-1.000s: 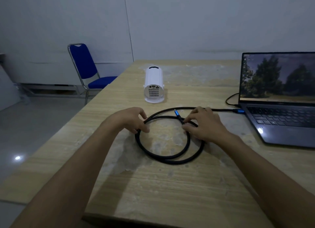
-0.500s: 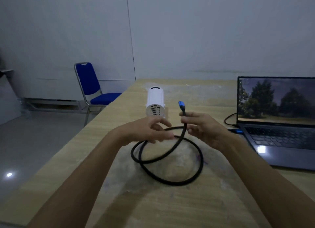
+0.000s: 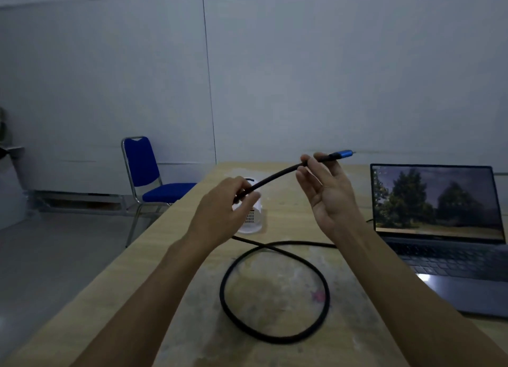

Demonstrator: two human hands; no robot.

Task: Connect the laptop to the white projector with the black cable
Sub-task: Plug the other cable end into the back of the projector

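Laptop end: not visible; black cable (image 3: 275, 289) runs toward laptop (image 3: 439, 229) behind right forearm, probably plugged in already.
Free end: blue plug (image 3: 342, 154) up in the air, well clear of white projector (image 3: 251, 223).
Right hand (image 3: 327, 196): mostly open, palm showing; thumb and forefinger pinching cable just behind plug.
Left hand (image 3: 222, 210): curled round cable lower down, in front of projector.
Left to do: turn plug toward projector's rear ports, push in.
Slack: one loose loop lying flat on tabletop (image 3: 137, 298).
Tabletop: pale wood-grain, scuffed and blotchy.
Room: dim, bare white walls, blue chair (image 3: 143, 166) at left, grey floor.
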